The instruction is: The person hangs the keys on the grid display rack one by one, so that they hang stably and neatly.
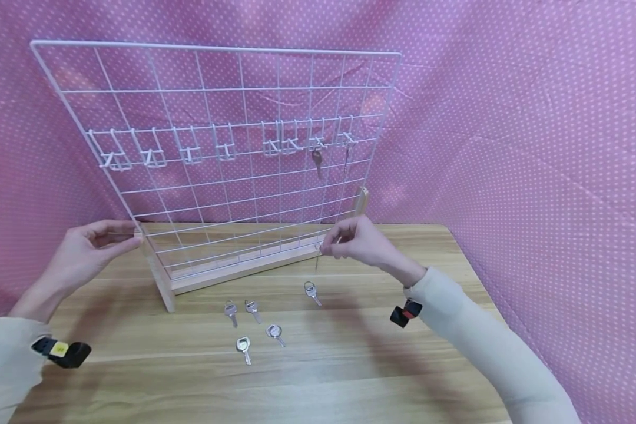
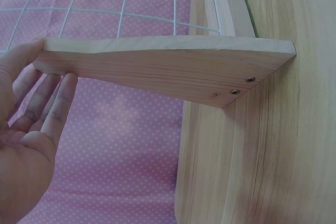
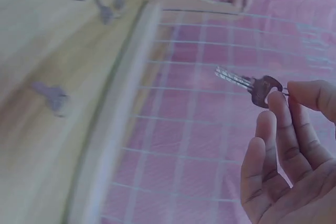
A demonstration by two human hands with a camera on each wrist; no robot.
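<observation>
My right hand (image 1: 357, 241) pinches a key (image 3: 262, 90) by its small ring between thumb and fingers. In the right wrist view the key's blade points away from the fingertips, in front of the wire grid. My left hand (image 1: 85, 253) grips the upper end of the wooden side panel (image 2: 157, 66), thumb on one edge and fingers on the other. That panel supports a white wire grid rack (image 1: 217, 48) at its left end. One key (image 1: 317, 162) hangs from a hook toward the rack's right, and another key (image 1: 347, 158), seen edge-on, hangs beside it.
Several loose keys with rings lie on the wooden table (image 1: 350, 377) before the rack, one key (image 1: 311, 292) apart to the right. White hooks (image 1: 225, 151) line one row of the grid. Pink dotted cloth (image 1: 535, 147) stands behind and on both sides.
</observation>
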